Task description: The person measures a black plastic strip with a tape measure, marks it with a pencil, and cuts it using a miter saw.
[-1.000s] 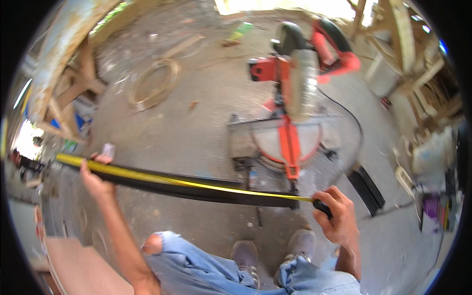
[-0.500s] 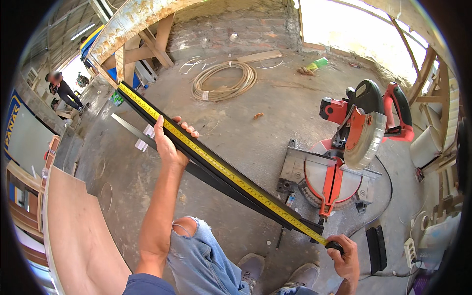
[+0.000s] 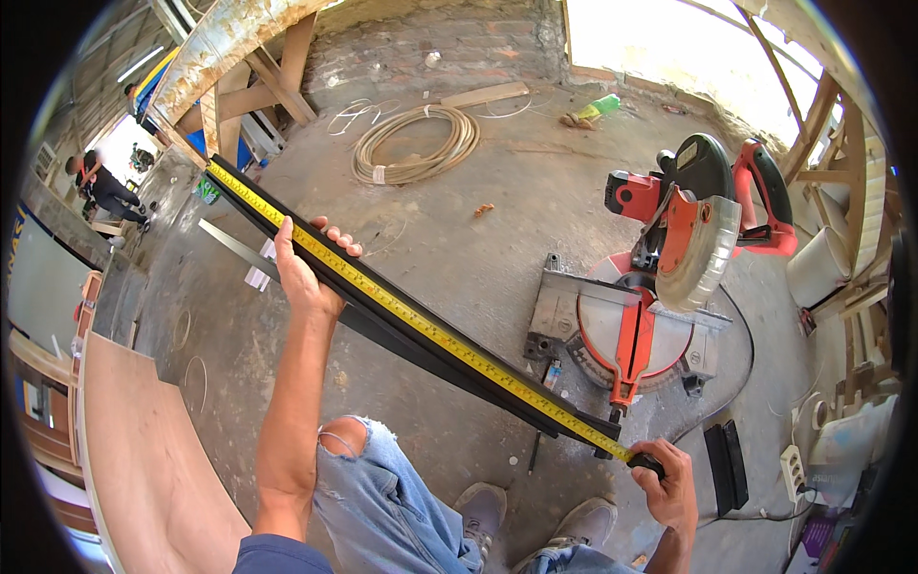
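A long black strip of trim or profile (image 3: 402, 335) slants across the view, from the far left down to the near right. Along its top runs the yellow blade of a tape measure (image 3: 435, 333). My left hand (image 3: 311, 273) is wrapped round the strip near its far half, with the thumb lying by the blade. At the near end my right hand (image 3: 667, 486) is closed on the dark tape measure case (image 3: 645, 466), just beyond the strip's end. Another dark length lies partly hidden beneath the strip.
A red and black miter saw (image 3: 660, 277) stands on the concrete floor to the right, its cable trailing round behind. Coiled hose (image 3: 416, 143) lies farther off. Short black pieces (image 3: 727, 466) and a white power strip (image 3: 794, 471) are at right. A wooden panel (image 3: 143, 430) stands left.
The whole scene has shifted slightly left and up in view. Both hands keep their holds, and the tape still lies along the black strip.
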`<state>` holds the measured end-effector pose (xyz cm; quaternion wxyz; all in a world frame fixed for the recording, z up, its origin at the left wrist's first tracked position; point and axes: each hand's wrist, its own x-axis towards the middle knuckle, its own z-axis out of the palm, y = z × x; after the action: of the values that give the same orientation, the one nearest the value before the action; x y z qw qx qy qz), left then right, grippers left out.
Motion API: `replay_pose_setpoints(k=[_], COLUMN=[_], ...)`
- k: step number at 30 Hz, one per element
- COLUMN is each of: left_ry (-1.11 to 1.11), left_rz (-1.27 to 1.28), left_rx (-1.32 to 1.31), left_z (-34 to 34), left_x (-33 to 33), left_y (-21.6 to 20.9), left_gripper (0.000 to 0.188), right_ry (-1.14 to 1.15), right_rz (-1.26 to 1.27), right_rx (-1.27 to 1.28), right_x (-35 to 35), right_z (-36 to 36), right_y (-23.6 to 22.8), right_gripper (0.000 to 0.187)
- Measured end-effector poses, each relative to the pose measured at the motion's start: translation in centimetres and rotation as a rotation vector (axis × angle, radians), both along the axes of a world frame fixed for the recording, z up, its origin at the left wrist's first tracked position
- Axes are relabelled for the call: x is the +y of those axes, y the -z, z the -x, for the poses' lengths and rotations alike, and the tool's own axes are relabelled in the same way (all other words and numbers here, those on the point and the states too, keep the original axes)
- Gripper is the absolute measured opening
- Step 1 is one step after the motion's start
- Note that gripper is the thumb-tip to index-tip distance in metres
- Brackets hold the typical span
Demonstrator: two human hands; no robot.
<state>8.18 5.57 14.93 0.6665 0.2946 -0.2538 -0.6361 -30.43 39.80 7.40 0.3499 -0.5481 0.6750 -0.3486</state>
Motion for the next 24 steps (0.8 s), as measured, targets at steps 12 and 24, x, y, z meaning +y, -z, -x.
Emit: replay_pose_setpoints(k=[12, 24], left_ry=[0.149, 0.152], left_rz=[0.078, 0.078], left_rx=[0.003, -0.027], left_z=[-5.7, -5.7], left_x=[-3.1, -3.9], left_y=[1.4, 1.1], left_gripper=[0.037, 0.035], right_ry=[-0.058, 0.022], right_rz=[0.075, 0.149], right_rx=[0.076, 0.184], right_x=[-0.3, 0.6], right_z=[1.3, 1.3], right_y=[0.2, -0.1], right_gripper=[0.034, 0.04])
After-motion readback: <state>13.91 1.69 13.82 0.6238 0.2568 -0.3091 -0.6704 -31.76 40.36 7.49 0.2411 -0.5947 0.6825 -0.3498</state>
